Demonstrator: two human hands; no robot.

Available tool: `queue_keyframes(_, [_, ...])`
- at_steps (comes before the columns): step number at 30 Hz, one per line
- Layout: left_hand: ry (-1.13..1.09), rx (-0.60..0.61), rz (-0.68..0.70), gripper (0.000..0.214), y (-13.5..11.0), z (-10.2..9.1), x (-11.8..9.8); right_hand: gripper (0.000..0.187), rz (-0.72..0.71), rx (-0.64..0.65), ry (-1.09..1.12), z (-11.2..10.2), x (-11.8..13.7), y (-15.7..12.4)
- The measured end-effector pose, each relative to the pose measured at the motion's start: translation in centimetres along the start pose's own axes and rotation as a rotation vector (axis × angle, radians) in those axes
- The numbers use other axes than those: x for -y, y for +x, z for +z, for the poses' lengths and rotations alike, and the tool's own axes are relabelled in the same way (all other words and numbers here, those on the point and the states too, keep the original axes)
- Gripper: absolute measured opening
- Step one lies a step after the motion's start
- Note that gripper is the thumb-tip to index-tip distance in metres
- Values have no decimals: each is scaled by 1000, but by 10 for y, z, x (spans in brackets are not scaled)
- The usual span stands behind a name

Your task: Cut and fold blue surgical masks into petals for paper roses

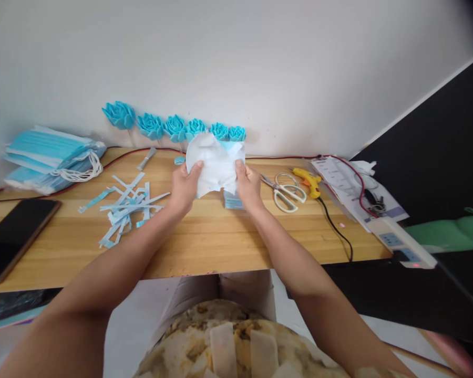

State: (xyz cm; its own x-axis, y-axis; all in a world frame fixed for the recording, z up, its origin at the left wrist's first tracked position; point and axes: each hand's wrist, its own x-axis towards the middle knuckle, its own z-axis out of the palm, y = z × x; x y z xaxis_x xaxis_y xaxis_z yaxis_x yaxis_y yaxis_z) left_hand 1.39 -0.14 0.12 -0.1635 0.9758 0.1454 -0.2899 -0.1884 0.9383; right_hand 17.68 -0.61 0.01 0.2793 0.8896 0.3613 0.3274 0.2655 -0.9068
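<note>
Between my two hands I hold up a creased white sheet of mask fabric (215, 167), light blue at its upper right corner. My left hand (186, 184) pinches its left edge with the thumb on the near face. On the right edge, my right hand (249, 184) grips it the same way. Below and behind the sheet lies a small stack of blue pieces (233, 200), partly hidden. Several blue fabric flowers (175, 127) on stems lean against the wall behind, some partly covered by the sheet.
Cut blue and white strips (130, 207) lie left of my hands. Farther left are a pile of face masks (51, 157) and a phone (18, 236). To the right are scissors (286, 194), a yellow glue gun (308, 181), papers (339, 181) and a power strip (402, 244).
</note>
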Motion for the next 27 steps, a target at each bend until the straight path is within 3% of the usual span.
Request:
queue_keyframes(4, [-47,-25,-81,49,3,-2,2,58,37,62,58,1,-3,0])
queue_keyframes(8, [-25,24,-99,51,-3,0,8,36,8,120,200,-1,-5,2])
queue_keyframes(13, [206,227,-116,44,-13,0,10,25,-19,-50,211,-12,-8,14])
queue_keyframes(16, [243,278,-63,42,-12,0,6,22,33,-87,200,-14,-9,15])
queue_keyframes(20, [201,241,30,49,-8,0,0,22,30,-27,144,-7,-2,5])
queue_keyframes(22, [188,204,53,43,-7,0,-2,24,30,20,116,-3,4,-1])
queue_keyframes(25, [115,126,-12,43,-7,-2,-5,16,4,134,98,0,11,-8])
queue_keyframes(27, [39,101,-81,49,-7,-2,-6,22,-6,224,97,0,15,-10])
